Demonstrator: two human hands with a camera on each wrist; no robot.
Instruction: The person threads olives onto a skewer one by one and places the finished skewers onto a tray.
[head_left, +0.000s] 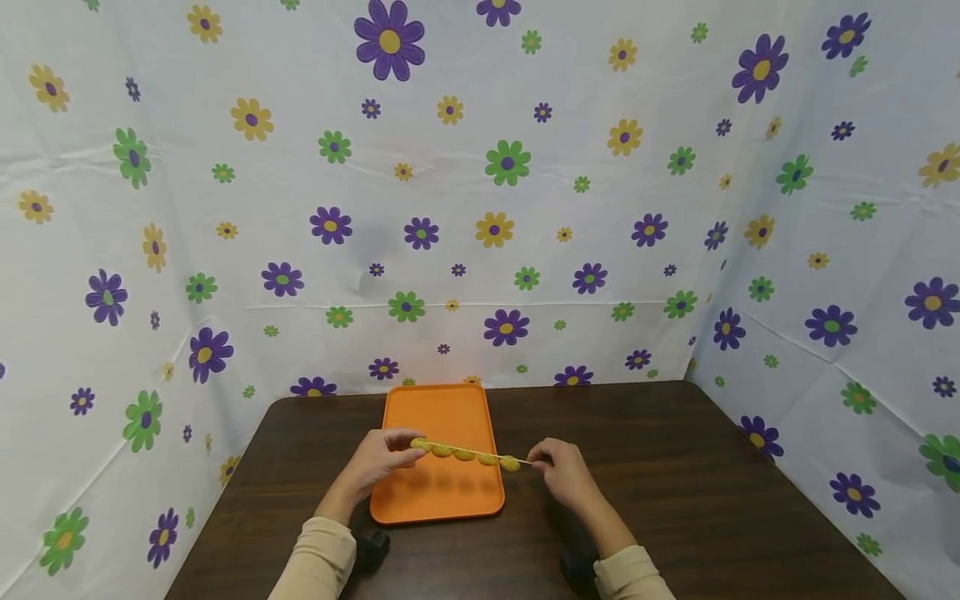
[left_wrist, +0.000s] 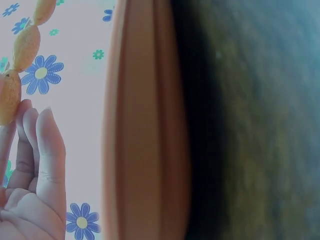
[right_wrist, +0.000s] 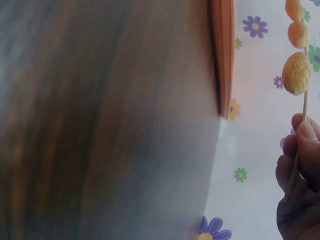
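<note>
A thin skewer [head_left: 487,459] threaded with several yellow, wrinkled oval pieces [left_wrist: 26,47] hangs nearly level between both hands, above an orange tray [head_left: 438,504]. My left hand [head_left: 378,460] pinches the piece at the left end between thumb and fingertips. At the other end, my right hand [head_left: 567,473] grips the bare stick, with its tail running down into the palm in the right wrist view. The rightmost oval piece [right_wrist: 297,73] sits a short way from the right fingertips. What exactly the pieces are cannot be told.
The tray lies flat on a dark wooden table [head_left: 637,433], left of centre, near the back edge. Behind and at both sides hangs a white flowered cloth [head_left: 450,192]. Black devices [head_left: 371,552] sit at the wrists, by beige sleeves [head_left: 318,554].
</note>
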